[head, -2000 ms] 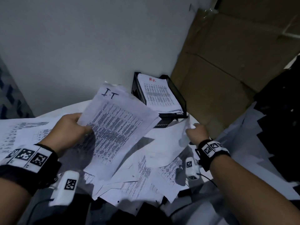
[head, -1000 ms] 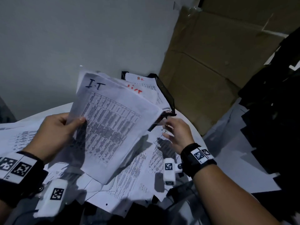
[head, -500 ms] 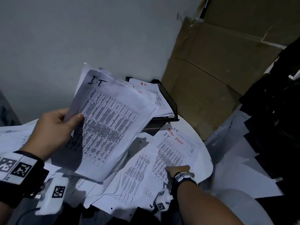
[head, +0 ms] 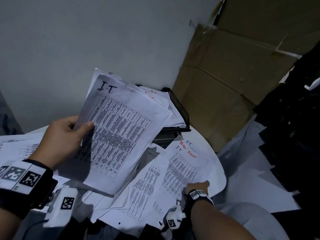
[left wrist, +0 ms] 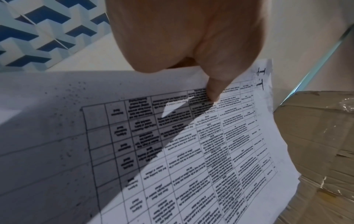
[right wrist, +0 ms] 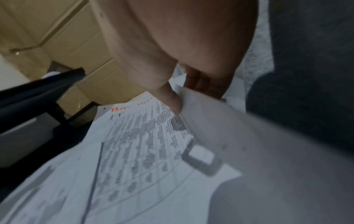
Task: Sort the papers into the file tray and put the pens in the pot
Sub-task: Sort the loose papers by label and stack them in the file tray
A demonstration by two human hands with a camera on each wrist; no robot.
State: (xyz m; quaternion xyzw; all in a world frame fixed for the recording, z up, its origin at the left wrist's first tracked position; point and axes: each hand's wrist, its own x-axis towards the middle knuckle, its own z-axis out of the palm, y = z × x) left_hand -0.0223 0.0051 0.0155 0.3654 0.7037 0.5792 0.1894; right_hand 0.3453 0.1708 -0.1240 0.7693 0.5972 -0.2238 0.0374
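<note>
L hand (head: 64, 139) grip pinches white printed "I.T" paper stack (head: 119, 135), held up, near black mesh file tray (head: 180, 108) far on table. R hand (head: 197, 186) pinches loose white sheet (head: 180, 170) at near-right edge. Paper's light, floppy, prob slippery; best held at an edge.

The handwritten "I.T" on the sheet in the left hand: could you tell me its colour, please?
Black ink on the white sheet; the head view shows it best.

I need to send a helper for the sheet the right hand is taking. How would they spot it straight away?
Start at the black mesh file tray against the wall. In front of it, on the paper-strewn round table, is the sheet the right hand pinches by its near edge. Only it carries red handwriting beside black "I.T" marks.
</note>
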